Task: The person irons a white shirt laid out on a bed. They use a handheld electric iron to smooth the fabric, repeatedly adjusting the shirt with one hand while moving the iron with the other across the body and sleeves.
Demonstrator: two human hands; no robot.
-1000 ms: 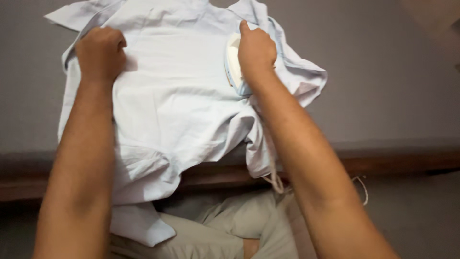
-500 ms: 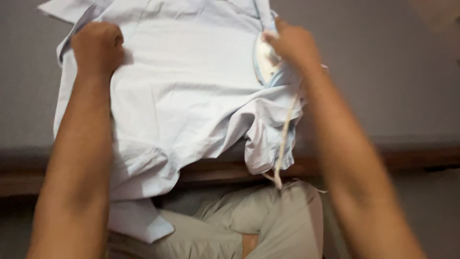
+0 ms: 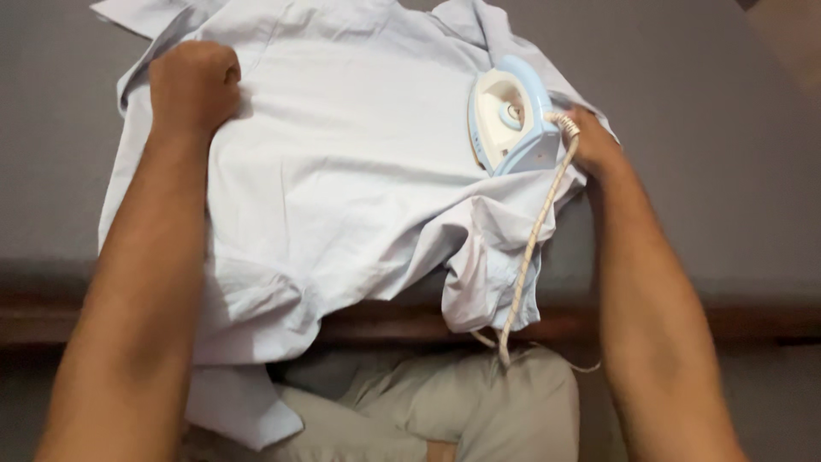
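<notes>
A pale blue shirt (image 3: 342, 171) lies spread over a grey padded surface (image 3: 701, 171), with a sleeve and the hem hanging off the near edge. My left hand (image 3: 194, 83) is a closed fist bunching the cloth near the shirt's upper left. A white and light blue iron (image 3: 509, 120) rests flat on the shirt's right side. My right hand (image 3: 592, 141) sits just behind the iron's heel, touching where the braided cream cord (image 3: 530, 248) leaves it. Its fingers are partly hidden, so its grip is unclear.
The cord drops over the near edge toward my lap. A dark wooden rail (image 3: 684, 321) runs along the front of the surface. My beige trousers (image 3: 479, 402) show below it.
The iron slid to the right across the shirt. My right hand came off its handle and now sits behind its heel. The left fist stayed in place.
</notes>
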